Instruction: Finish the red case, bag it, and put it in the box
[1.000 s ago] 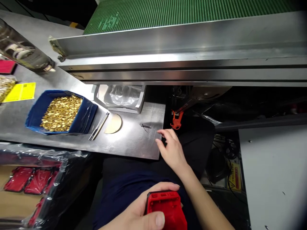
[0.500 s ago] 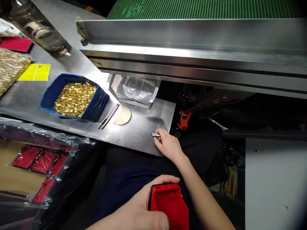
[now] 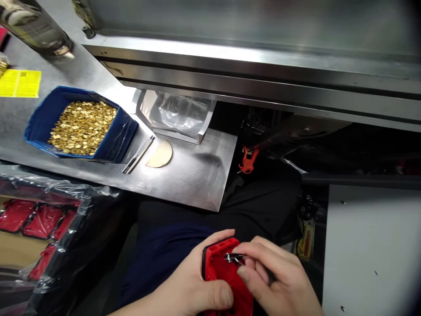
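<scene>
My left hand (image 3: 194, 281) is closed around a red plastic shell (image 3: 219, 265) with a black rim, its hollow side facing up. Between the thumb and fingers of my right hand (image 3: 274, 274) is a small shiny nail clipper (image 3: 233, 258). Its metal jaws are over the hollow of the shell, close to the top wall; whether they touch the plastic I cannot tell. My right hand hides part of the shell's right side, and the lower end is cut off by the frame.
A blue bin (image 3: 110, 138) of small brass-coloured parts stands on the metal bench (image 3: 197, 184). Near it lie a utility knife (image 3: 138, 154), a pale disc (image 3: 160, 154) and a grey tray (image 3: 201, 135) with plastic bags. Wrapped red pieces (image 3: 42, 221) sit in a lined box at left.
My right hand has come from the bench edge down to the red shell, bringing the nail clipper into its hollow. My left hand still grips the shell. The view has shifted slightly.
</scene>
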Available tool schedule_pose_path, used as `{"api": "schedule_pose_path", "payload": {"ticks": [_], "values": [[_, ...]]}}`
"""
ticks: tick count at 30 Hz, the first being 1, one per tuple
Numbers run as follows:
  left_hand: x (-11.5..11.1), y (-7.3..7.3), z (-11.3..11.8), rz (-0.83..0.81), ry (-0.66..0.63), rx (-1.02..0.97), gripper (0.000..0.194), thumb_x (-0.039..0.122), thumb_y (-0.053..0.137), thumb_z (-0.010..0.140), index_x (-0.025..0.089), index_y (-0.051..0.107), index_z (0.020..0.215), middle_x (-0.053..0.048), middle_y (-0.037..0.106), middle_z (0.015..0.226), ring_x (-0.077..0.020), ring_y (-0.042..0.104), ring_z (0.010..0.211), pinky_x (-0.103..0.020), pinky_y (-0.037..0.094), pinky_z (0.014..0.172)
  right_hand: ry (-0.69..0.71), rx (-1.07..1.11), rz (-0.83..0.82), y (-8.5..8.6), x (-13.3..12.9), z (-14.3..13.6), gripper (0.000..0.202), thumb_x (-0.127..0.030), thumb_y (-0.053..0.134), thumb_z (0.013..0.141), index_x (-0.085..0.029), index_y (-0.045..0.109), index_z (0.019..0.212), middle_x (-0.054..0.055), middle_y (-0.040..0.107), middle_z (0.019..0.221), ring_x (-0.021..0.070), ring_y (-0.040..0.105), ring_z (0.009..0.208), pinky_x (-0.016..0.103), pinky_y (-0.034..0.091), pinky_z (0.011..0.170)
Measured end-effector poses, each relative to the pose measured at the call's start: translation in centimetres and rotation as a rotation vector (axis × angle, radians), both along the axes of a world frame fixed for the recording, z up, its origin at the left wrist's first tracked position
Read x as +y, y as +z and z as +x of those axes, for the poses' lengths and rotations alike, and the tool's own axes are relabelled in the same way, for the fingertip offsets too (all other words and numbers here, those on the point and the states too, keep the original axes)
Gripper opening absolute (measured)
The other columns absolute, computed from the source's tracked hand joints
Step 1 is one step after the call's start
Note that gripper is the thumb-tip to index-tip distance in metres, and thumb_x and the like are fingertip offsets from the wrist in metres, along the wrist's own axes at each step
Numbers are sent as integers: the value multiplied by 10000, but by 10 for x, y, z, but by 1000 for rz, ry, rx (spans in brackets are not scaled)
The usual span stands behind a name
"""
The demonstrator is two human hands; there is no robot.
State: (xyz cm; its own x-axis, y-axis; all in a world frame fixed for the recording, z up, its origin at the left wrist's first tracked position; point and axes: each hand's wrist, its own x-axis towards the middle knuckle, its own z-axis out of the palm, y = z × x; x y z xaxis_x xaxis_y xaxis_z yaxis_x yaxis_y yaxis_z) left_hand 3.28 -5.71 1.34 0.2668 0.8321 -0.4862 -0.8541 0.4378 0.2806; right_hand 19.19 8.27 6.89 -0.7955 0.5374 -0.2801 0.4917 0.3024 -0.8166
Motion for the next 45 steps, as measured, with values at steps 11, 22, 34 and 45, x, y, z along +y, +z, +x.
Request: {"api": "schedule_pose_path", "payload": {"ticks": [11,22,34,45], "values": [[2,5,0,-18,-42,48,1004,472,949,732,275,384,1539,-105,662,1310,-331,628,1235,-449,441,1062,53,68,247,-9,-16,-5,130,-264,660,972,-231,668,1097,-8,658,722,151,638,603,267,507,552],[12,9,-1,38,-16,30,899,446,922,780,294,415,1507,-66,672,1206,-262,673,1109,-373,484,976,54,67,300,-11,-20,-9,87,-244,656,965,-220,653,1049,-6,646,711,152,637,591,270,484,528],[9,9,-6,-25,-83,140,1005,590,905,724,259,433,1547,-140,686,1331,-397,561,1342,-503,426,1127,72,46,218,-11,-21,-10,101,-183,598,992,-208,664,1063,36,714,830,172,678,717,267,501,604],[8,2,-4,2,-39,1,960,534,913,747,266,443,1541,-151,650,1429,-388,599,1324,-518,426,1135,75,170,299,-9,-1,-1,205,-136,600,995,-156,649,1193,63,717,896,182,660,764,311,546,702]]}}
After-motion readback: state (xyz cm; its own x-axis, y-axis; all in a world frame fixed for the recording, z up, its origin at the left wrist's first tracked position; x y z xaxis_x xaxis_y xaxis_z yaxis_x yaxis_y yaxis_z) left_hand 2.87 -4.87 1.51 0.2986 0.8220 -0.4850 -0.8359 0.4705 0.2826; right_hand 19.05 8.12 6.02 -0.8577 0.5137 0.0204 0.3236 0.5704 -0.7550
